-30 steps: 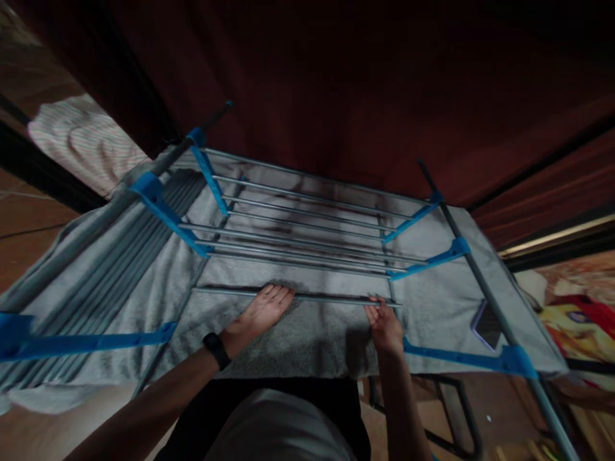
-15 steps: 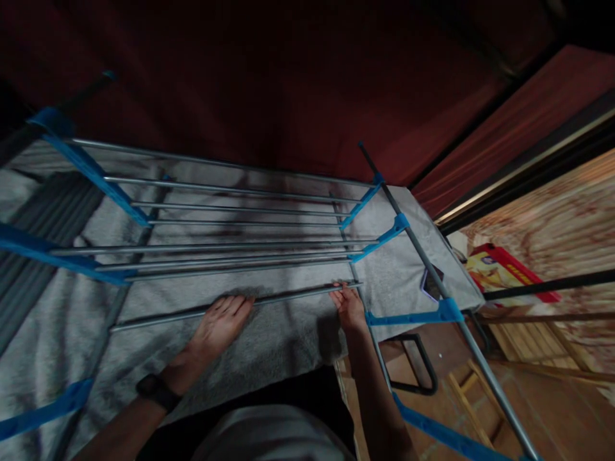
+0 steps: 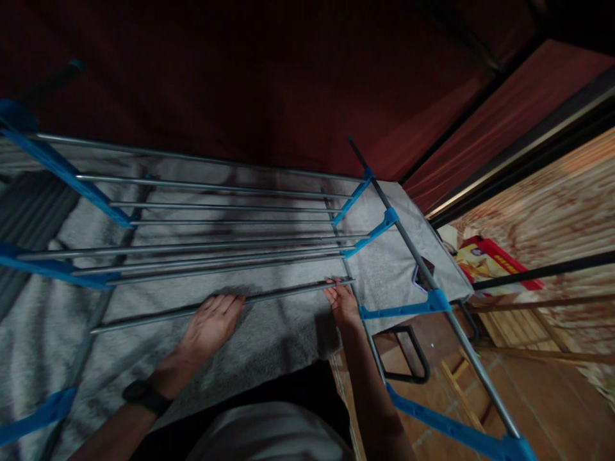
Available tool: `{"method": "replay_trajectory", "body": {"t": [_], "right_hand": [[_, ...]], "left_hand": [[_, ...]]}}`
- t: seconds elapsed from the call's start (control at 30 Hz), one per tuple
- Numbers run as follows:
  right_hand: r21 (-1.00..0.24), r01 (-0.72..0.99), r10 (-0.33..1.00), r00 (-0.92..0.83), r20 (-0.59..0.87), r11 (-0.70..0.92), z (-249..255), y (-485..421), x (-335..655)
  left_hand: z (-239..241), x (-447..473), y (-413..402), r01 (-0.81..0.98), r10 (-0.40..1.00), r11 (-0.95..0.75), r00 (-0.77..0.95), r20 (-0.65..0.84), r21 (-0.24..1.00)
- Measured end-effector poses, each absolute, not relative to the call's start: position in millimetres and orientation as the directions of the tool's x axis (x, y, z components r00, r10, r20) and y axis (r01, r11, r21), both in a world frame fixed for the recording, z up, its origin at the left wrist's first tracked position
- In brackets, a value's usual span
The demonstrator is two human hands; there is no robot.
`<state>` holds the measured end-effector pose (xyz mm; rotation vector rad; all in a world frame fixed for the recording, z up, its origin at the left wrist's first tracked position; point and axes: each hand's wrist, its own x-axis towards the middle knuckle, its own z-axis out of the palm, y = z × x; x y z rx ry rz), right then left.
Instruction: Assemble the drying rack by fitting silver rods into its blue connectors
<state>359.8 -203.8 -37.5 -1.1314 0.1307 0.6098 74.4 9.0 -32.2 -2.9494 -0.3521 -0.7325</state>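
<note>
Laid left hand (image 3: 210,324) open on rod (image 3: 283,294); pinched end with right hand (image 3: 344,305). Might have rolled off towel (image 3: 281,334) under uneven push.

Grey towel (image 3: 269,339) bearing a metal rod (image 3: 278,296), rack frame (image 3: 216,244), phone (image 3: 421,276)

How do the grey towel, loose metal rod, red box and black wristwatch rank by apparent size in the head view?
1. grey towel
2. loose metal rod, by length, though thin
3. red box, farther off, so its rank is unsure
4. black wristwatch
</note>
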Motion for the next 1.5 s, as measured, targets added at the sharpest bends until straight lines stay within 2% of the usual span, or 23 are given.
{"method": "replay_trajectory", "body": {"t": [0.67, 1.13, 1.33, 1.5], "right_hand": [[-0.78, -0.526, 0.394, 0.832, -0.39, 0.338, -38.9, -205.2, 359.5], [-0.782, -0.524, 0.388, 0.834, -0.392, 0.337, -39.8, -205.8, 360.1], [-0.778, -0.514, 0.358, 0.847, -0.393, 0.362, -40.2, -205.0, 359.5], [-0.775, -0.51, 0.357, 0.85, -0.387, 0.373, -39.9, -205.0, 359.7]], "left_hand": [[-28.9, 71.5, 9.8, 0.243, 0.272, -0.962, 0.857, 0.437, 0.121], [-22.8, 73.4, 7.8, 0.252, 0.287, -0.958, 0.84, 0.46, 0.137], [-22.4, 71.7, 7.3, 0.238, 0.237, -0.969, 0.848, 0.474, 0.06], [-26.2, 71.5, 8.0, 0.234, 0.226, -0.971, 0.846, 0.483, 0.044]]}}
